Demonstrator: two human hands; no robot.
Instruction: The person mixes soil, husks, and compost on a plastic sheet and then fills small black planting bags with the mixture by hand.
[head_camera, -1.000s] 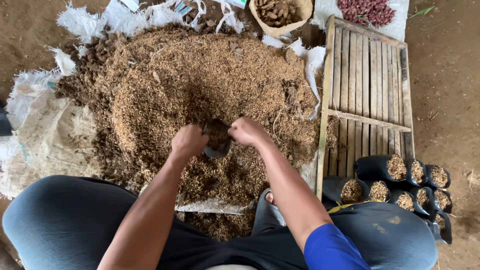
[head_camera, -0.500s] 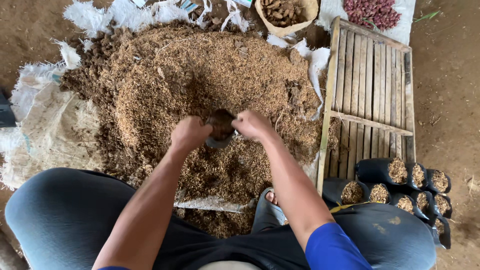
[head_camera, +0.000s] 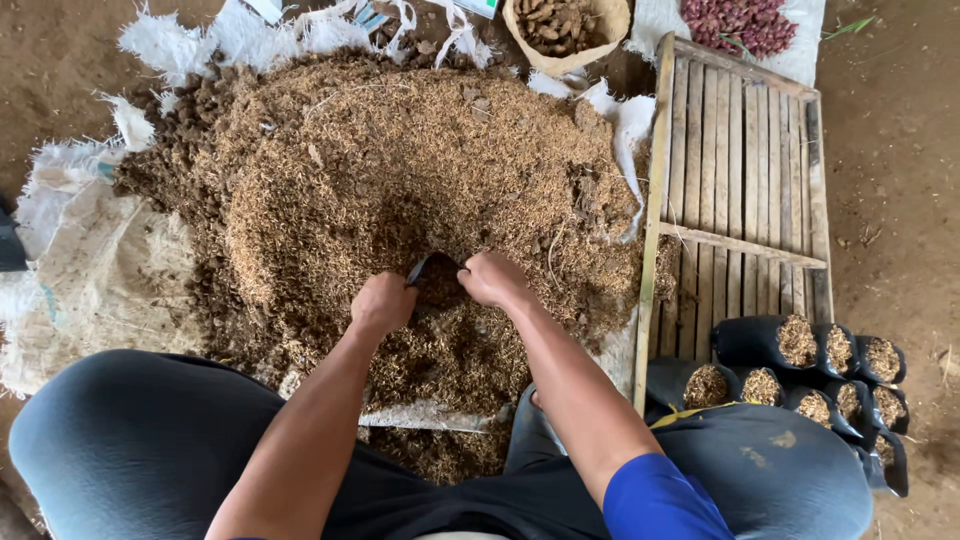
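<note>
A broad heap of brown husk mix (head_camera: 400, 190) is lying across white woven sacks (head_camera: 80, 260) on the dirt floor, with a slatted wooden tray (head_camera: 740, 190) sitting just to its right. One person is crouching over the heap, both hands working side by side in its near edge: the left hand (head_camera: 383, 303) and the right hand (head_camera: 492, 279) are each gripping the rim of one small black bag (head_camera: 432, 272), holding its mouth open in the mix. Filling well probably means keeping the mouth spread and upright while drawing loose mix in evenly. Beside the right knee, about seven filled black bags (head_camera: 800, 360) are lying together.
</note>
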